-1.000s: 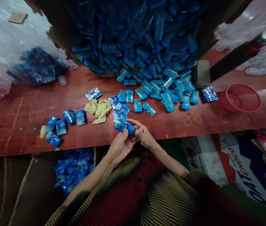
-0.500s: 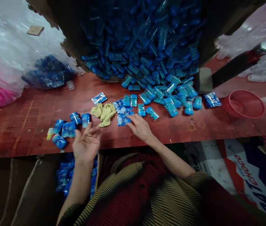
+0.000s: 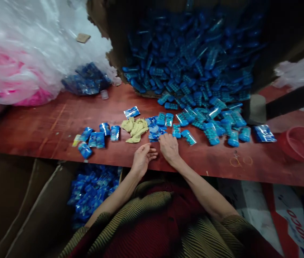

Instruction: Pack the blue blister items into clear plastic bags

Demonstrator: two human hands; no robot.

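My right hand (image 3: 169,147) is curled at the edge of a small pile of flat blue printed wrappers (image 3: 156,132), its fingertips pressed on one of them. Close to its left, my left hand (image 3: 143,157) is held at the table's front with fingers loosely bent and apart, and nothing shows in it. A crumpled yellow cloth (image 3: 136,129) lies left of the wrappers. Small clear tubs of blue balls (image 3: 176,131) lie just beyond and right of my right hand. Several blue-wrapped packs (image 3: 96,139) are grouped farther left.
A torn cardboard box (image 3: 114,53) at the back spills a heap of blue tubs (image 3: 195,71). To the right are a hammer-like tool (image 3: 258,109), a blue packet stack (image 3: 265,133) and a red basket (image 3: 302,145). Blue packs (image 3: 93,190) fill a container below the table edge.
My left hand has moved right, from the wrapped packs to beside my right hand. My right hand stays at the wrappers, its fingers more curled. The view has shifted left.
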